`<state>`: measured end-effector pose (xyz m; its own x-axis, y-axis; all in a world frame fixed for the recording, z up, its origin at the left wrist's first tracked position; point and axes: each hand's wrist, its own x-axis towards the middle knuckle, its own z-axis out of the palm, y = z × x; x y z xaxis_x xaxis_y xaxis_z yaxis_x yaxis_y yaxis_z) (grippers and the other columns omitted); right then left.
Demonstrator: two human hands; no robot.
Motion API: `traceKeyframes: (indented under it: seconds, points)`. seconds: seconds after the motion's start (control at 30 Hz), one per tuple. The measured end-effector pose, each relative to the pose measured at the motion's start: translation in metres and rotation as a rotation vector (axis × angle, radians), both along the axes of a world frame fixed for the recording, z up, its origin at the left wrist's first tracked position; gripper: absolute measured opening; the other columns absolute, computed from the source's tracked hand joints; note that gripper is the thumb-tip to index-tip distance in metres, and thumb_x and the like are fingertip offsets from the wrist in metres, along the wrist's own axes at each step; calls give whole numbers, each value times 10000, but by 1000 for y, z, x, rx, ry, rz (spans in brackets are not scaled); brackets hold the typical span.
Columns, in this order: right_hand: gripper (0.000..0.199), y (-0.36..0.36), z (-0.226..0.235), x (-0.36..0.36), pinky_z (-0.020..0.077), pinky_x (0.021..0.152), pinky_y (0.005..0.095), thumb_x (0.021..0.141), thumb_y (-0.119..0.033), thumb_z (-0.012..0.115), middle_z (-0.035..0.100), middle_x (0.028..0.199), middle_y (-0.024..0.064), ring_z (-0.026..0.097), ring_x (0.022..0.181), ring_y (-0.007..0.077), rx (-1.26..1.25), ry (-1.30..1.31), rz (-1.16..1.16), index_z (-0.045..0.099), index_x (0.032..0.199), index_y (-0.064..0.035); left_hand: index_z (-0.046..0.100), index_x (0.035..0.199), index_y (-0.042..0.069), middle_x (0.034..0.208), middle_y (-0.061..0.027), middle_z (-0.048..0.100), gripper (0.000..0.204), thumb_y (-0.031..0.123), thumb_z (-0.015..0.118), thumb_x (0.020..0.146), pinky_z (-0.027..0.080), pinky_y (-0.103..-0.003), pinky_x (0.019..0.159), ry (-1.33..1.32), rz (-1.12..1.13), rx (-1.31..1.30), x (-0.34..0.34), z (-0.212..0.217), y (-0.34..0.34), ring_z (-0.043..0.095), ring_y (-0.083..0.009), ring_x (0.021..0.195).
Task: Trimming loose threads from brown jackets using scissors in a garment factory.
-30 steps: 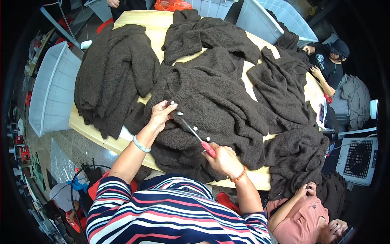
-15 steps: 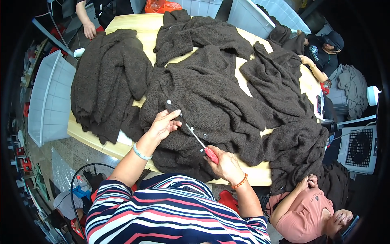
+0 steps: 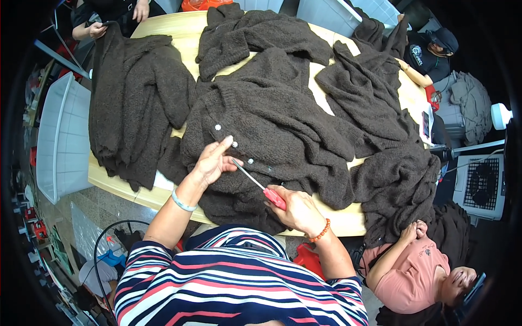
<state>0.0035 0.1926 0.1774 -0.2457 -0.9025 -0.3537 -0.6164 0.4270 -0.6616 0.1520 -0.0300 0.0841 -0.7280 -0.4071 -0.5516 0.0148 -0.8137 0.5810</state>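
Note:
A dark brown knitted cardigan (image 3: 283, 125) with white buttons lies spread in front of me. The thumb and fingers of my left hand (image 3: 213, 160) close on its front edge, beside a white button (image 3: 235, 144). My right hand (image 3: 300, 209) is wrapped around the red handle of a screwdriver-like tool (image 3: 275, 198). Its thin metal shaft slants up and left, and the tip meets my left fingertips. Another button (image 3: 218, 127) sits above my left thumb, and a further button (image 3: 250, 161) lies right of the shaft. Exactly what the tip touches is hard to make out.
More brown knits (image 3: 138, 103) cover much of the pale wooden table (image 3: 176, 26). White plastic bins (image 3: 64, 138) stand at left and behind. Co-workers handle garments at the far left and far right; a person in pink (image 3: 408, 271) sits near right. A phone (image 3: 426, 124) lies at the right edge.
The whole view has shifted slightly. The tool's tip has moved left to my left fingertips. At the far left, a co-worker has lifted a corner of a brown knit.

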Motion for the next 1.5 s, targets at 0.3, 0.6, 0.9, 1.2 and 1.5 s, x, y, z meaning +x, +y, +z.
traceKeyframes:
  seconds: [0.3, 0.6, 0.9, 1.2, 1.5]
  points:
    - [392, 45, 1, -5, 542, 735, 436, 847, -291, 697, 695, 860, 205, 691, 822, 362, 32, 62, -114, 641, 1178, -89, 637, 1048, -26, 979, -141, 689, 145, 75, 612, 948, 607, -438, 829, -9, -15, 52, -12, -22, 43, 701, -290, 903]
    - [353, 50, -2, 12, 543, 695, 458, 856, -306, 684, 682, 765, 199, 683, 749, 387, 83, 86, -133, 653, 1143, -103, 580, 1098, -49, 1035, -164, 668, 205, 96, 608, 956, 621, -452, 792, 3, 37, 18, -19, -11, 48, 699, -301, 917]
    - [369, 82, -1, 3, 538, 742, 409, 859, -219, 690, 690, 878, 206, 684, 817, 371, 5, -17, -224, 635, 1192, -69, 580, 1102, -41, 958, -174, 684, 257, 184, 590, 979, 628, -358, 716, 18, -195, 134, -23, -16, 86, 715, -319, 851]
    - [357, 98, 1, 7, 534, 739, 444, 869, -298, 674, 689, 834, 212, 681, 797, 381, 164, 110, -207, 650, 1167, -103, 503, 1218, -37, 1018, -175, 634, 285, 36, 582, 954, 619, -445, 820, 57, -35, 16, -44, -30, 91, 682, -375, 956]
    - [332, 93, -3, 11, 541, 743, 465, 872, -326, 665, 692, 779, 193, 692, 773, 371, 147, 130, -244, 664, 1143, -133, 608, 1042, -82, 946, -204, 670, 169, 54, 613, 941, 589, -491, 885, 26, 15, 90, -43, -28, 93, 663, -421, 1004]
